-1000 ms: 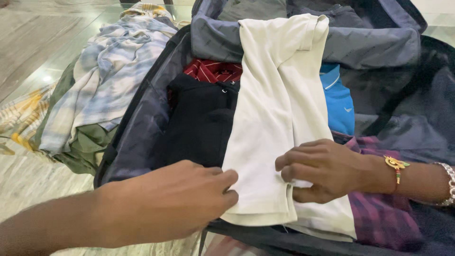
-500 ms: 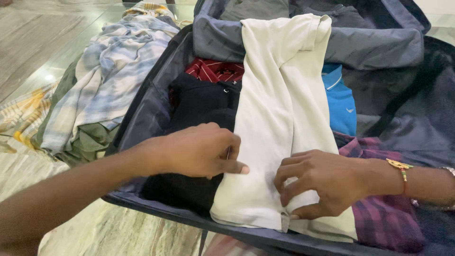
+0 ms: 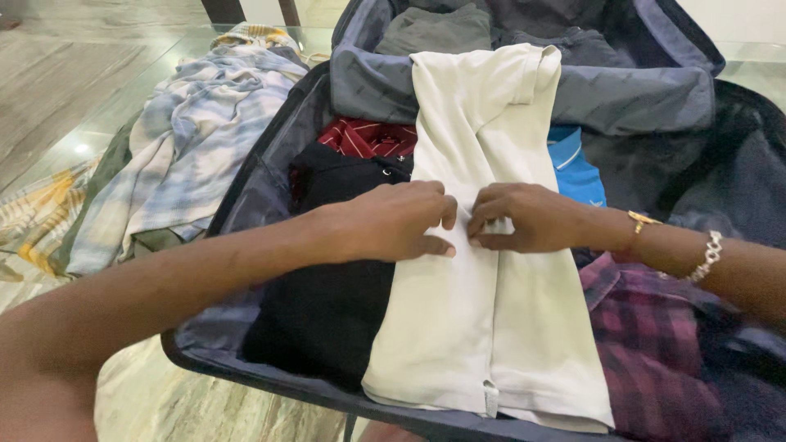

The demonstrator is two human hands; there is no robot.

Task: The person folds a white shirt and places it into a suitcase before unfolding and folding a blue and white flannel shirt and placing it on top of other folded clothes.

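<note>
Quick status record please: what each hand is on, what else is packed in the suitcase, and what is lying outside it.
left hand: left hand rests on the cream folded shirt, fingers curled at its middle fold
right hand: right hand pinches the same shirt beside the left hand
container: open dark suitcase, the shirt laid lengthwise across it
left of shirt: black garment, red striped shirt
right of shirt: blue polo shirt, purple plaid shirt
outside: pile of clothes topped by a blue and white plaid shirt
wrist: bracelets on right wrist
</note>
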